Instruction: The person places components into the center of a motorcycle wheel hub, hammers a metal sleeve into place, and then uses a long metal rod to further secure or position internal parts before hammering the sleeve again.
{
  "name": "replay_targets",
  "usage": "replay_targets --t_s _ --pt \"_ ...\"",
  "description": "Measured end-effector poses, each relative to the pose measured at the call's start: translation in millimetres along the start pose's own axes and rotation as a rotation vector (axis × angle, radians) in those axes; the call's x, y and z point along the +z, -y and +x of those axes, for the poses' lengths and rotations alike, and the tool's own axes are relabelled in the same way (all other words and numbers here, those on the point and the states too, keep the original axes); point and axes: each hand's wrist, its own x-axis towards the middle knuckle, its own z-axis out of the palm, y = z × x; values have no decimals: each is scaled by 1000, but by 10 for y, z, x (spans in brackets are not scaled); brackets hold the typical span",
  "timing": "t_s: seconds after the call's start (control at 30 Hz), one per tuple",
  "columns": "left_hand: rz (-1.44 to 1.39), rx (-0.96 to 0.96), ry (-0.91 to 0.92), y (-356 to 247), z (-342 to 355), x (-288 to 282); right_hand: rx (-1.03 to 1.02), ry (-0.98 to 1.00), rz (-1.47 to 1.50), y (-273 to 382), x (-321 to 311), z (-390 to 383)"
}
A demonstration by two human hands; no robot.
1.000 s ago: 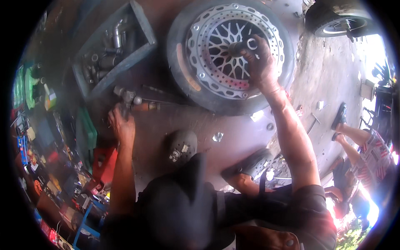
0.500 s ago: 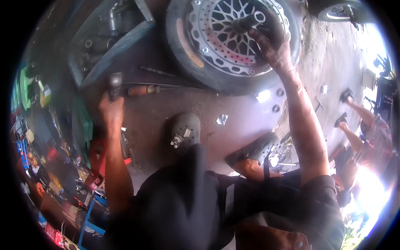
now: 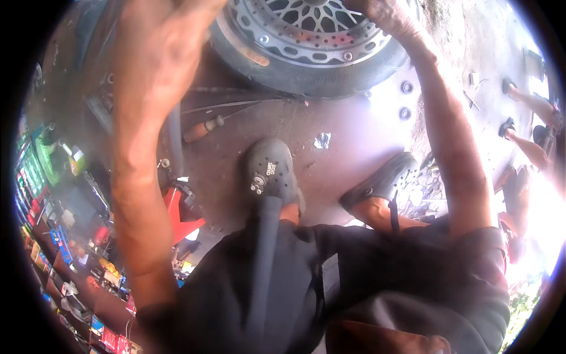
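Observation:
A motorcycle wheel (image 3: 330, 76) with a lattice-spoked rim and perforated brake disc lies flat at the top. My left hand (image 3: 156, 56) is raised left of the wheel, blurred and cut by the upper edge. It is closed on a hammer, whose grey handle (image 3: 175, 138) hangs below the fist; its head is out of view. My right hand (image 3: 386, 15) is over the wheel's right side with fingers curled. Their tips and the dark socket they held a moment ago lie beyond the upper edge.
An orange-handled screwdriver (image 3: 203, 128) lies below the wheel. Two dark rings (image 3: 406, 100) are on the floor at its right. My clogs (image 3: 271, 168) stand nearer, with crumpled foil (image 3: 322, 140) between. Crowded tools and boxes (image 3: 76, 253) fill the left. Another person's legs (image 3: 527, 112) show at right.
My left hand has swung up with the hammer, from low beside the screwdriver. The wheel and my right hand appear higher in the picture as the view has shifted.

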Motion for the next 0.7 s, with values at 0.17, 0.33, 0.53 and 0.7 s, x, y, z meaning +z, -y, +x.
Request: replay_targets --t_s 0.17,0.33,0.53,0.7 --pt "-313 540 224 -137 324 289 106 -121 -244 104 107 -11" --pt "100 115 153 -312 153 403 -33 -232 -416 -125 235 -139" --pt "-11 146 144 -342 372 443 105 -306 -618 -94 321 -95" --pt "313 300 42 -359 383 644 42 -301 -756 -194 238 -65"
